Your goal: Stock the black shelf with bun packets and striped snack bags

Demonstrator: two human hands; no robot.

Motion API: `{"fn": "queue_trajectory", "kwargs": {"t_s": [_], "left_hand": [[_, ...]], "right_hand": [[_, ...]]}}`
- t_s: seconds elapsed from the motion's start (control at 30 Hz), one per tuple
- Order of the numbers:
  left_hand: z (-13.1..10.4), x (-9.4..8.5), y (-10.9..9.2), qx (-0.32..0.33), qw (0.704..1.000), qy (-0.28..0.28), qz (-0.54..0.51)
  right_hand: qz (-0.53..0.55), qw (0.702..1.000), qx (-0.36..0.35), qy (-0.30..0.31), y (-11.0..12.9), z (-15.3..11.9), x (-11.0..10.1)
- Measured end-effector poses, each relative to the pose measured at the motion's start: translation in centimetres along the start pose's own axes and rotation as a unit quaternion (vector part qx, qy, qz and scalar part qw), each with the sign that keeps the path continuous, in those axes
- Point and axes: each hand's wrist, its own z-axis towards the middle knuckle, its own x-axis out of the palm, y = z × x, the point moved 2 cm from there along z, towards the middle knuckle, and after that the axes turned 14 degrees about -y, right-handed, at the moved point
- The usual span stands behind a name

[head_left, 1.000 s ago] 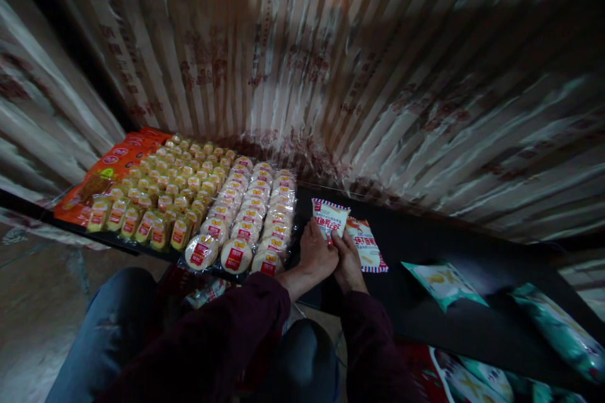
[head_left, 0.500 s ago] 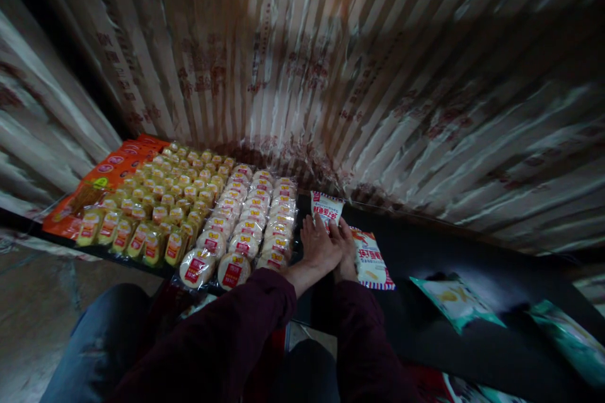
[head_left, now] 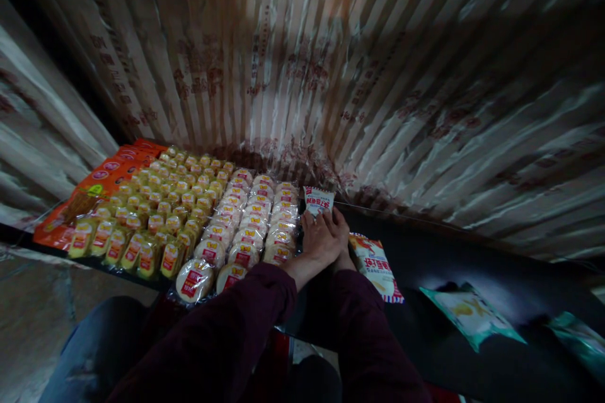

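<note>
Striped-seal snack packet [head_left: 318, 197] shifted toward round wrapped crackers [head_left: 255, 211]; now just right of them, long axis seemingly along rows. Left hand [head_left: 321, 240] nearer crackers, spread over packet's near end; right hand [head_left: 343, 244] pressed alongside, pinch unclear.

Pleated, printed sheeting [head_left: 227, 31] behind — orange packets [head_left: 101, 179] at left — dim floor [head_left: 28, 302] below, perhaps stone

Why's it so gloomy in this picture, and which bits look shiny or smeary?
In the head view, the light is dim overall; pale streaks show on the curtain; a sheen lies on the black shelf; clear wrappers glint; the white packet shows its red print; the far-right green bag looks soft and stretched at the edge.
</note>
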Motion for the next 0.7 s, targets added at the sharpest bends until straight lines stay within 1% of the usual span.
{"fn": "queue_trajectory", "kwargs": {"t_s": [0.1, 0.2, 0.23, 0.3, 0.37, 0.4, 0.43, 0.47, 0.57, 0.63, 0.7], "left_hand": [[0.5, 0.5, 0.5, 0.036, 0.999, -0.003, -0.014], [0.6, 0.4, 0.4, 0.058, 0.998, 0.003, -0.030], [0.6, 0.2, 0.4, 0.060, 0.998, 0.003, -0.029], [0.5, 0.0, 0.2, 0.053, 0.998, 0.003, -0.016], [0.4, -0.2, 0.1, 0.044, 0.999, 0.003, 0.003], [0.4, -0.2, 0.1, 0.041, 0.999, 0.004, 0.012], [0.4, -0.2, 0.1, 0.038, 0.999, 0.006, 0.018], [0.5, -0.2, 0.1, 0.036, 0.999, 0.008, 0.019], [0.8, -0.2, 0.0, 0.020, 1.000, 0.007, 0.006], [1.0, -0.1, 0.0, 0.010, 1.000, 0.000, -0.009], [1.1, -0.1, -0.2, 0.012, 1.000, -0.012, -0.023]], "right_hand": [[-0.043, 0.999, -0.013, -0.015, -0.4, 1.0, 0.3], [-0.079, 0.996, -0.031, 0.001, -0.6, 2.0, 0.5], [-0.090, 0.995, -0.032, -0.008, -0.7, 2.3, 0.6], [-0.131, 0.989, -0.027, -0.063, -0.7, 2.7, 0.6], [-0.175, 0.977, -0.020, -0.123, -0.6, 2.8, 0.7], [-0.187, 0.972, -0.021, -0.137, -0.5, 2.8, 0.9], [-0.195, 0.971, -0.026, -0.137, -0.4, 2.7, 1.0], [-0.202, 0.971, -0.037, -0.124, -0.2, 2.6, 1.2], [-0.253, 0.961, -0.083, -0.069, 0.5, 2.3, 1.6], [-0.281, 0.954, -0.102, -0.040, 0.9, 1.9, 1.7], [-0.289, 0.950, -0.111, -0.030, 1.1, 1.5, 1.6]]}}
